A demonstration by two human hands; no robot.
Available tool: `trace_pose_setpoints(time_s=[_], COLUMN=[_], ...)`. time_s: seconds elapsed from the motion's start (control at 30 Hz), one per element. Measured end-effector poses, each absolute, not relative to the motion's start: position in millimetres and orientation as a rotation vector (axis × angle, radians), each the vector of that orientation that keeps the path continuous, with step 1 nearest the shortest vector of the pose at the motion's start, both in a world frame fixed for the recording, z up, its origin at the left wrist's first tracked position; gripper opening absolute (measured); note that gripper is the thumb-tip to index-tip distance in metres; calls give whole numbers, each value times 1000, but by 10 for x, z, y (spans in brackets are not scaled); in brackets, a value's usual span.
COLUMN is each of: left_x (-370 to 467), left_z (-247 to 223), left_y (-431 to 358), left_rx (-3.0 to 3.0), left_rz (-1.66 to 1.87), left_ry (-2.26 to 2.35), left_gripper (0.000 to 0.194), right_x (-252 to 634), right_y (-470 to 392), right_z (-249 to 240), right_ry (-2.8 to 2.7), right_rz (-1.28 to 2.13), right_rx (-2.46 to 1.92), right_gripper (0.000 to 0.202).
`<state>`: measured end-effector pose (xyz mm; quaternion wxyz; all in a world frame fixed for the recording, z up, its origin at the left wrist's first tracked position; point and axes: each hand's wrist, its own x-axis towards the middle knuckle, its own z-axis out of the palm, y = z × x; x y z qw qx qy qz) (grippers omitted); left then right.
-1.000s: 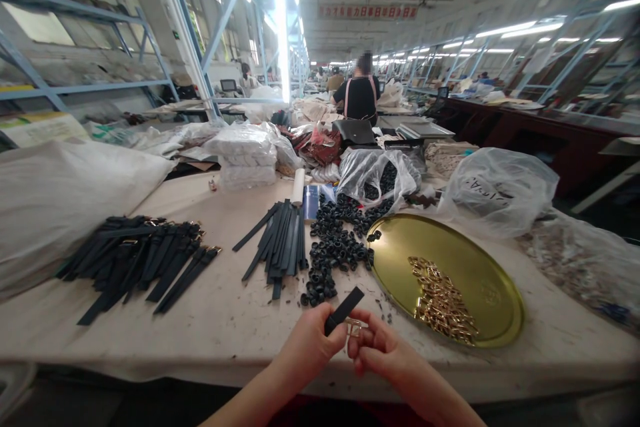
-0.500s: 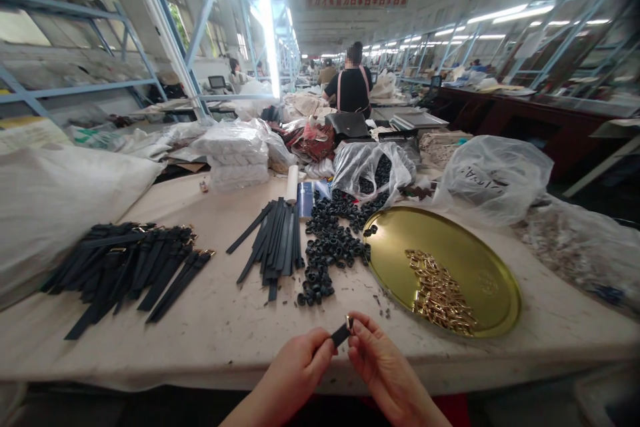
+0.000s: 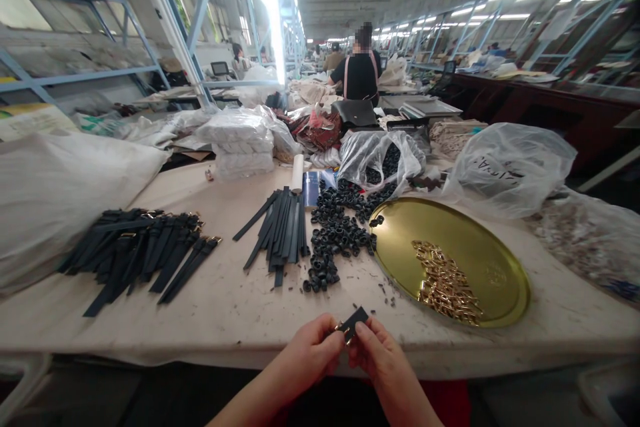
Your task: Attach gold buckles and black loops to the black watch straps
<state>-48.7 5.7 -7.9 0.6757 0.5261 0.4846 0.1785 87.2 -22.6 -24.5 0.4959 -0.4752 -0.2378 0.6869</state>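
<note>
Black flat strap piece pinched between both hands at the table's near edge. Left hand fingertips grip its lower end; right hand fingers grip the upper side. Small gold metal buckle sits at the strap's left end, touching the left fingertips.

Diff vs earlier frames: strap stuck out long past the fingers a second ago, now only a short stub shows above them. Buckle was at the right fingers, now on the left-finger side. Hands are closer together.

Beyond the fingers: loose heap of black rubber loops. Right of the fingers: round gold metal tray with a pile of gold buckles. Far left of the fingers: pile of finished black straps. Bundle of plain black strips beside the loops.
</note>
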Motion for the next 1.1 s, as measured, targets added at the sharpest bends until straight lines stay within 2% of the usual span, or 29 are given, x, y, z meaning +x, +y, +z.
trace_pose_setpoints(time_s=[0.17, 0.4, 0.67, 0.93, 1.1], left_x=[-511, -508, -459, -390, -399], left_z=[-112, -52, -59, 8, -85], left_y=[68, 61, 82, 85, 75], left_rx=[1124, 1083, 1045, 1050, 1052], left_rz=[398, 402, 394, 446, 467], left_ry=[1088, 1074, 1082, 1115, 1174], left_gripper=[21, 30, 31, 24, 22], right_x=[852, 863, 886, 879, 861], right_y=[-191, -226, -184, -171, -149], right_z=[-286, -213, -244, -93, -145], right_ry=[-657, -496, -837, -528, -572], right_rz=[1601, 1764, 1385, 1772, 1749], right_rx=[-1214, -1085, -1327, -1069, -1113], right_gripper=[36, 25, 28, 20, 21])
